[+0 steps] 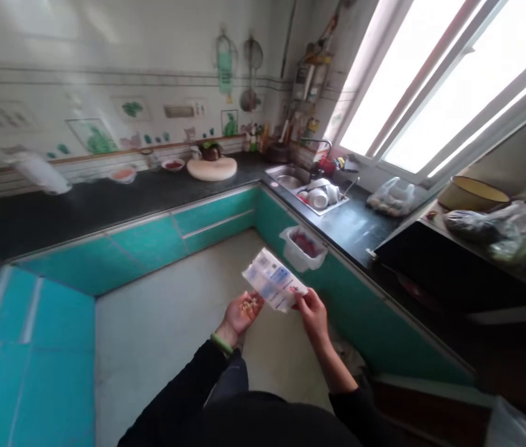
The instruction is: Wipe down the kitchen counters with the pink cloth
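Observation:
My left hand (241, 314) is turned palm up and cupped, with a green bangle (222, 344) on its wrist. Small pale pieces (248, 305), too small to name, lie in the palm. With the thumb on top, my right hand (312, 311) grips the lower right corner of a printed white packet (272, 279). The packet is tilted, and its left lower edge is close to my left fingertips. I cannot make out whether its end has been torn.
A white plastic bin (303, 251) hangs on the teal cabinet front. Dishes stand in the sink (290, 177). On the dark counter (160, 192) are a round cutting board (211, 169), small bowls and a plastic bag (392, 197). A yellowish pot (472, 194) sits at the right.

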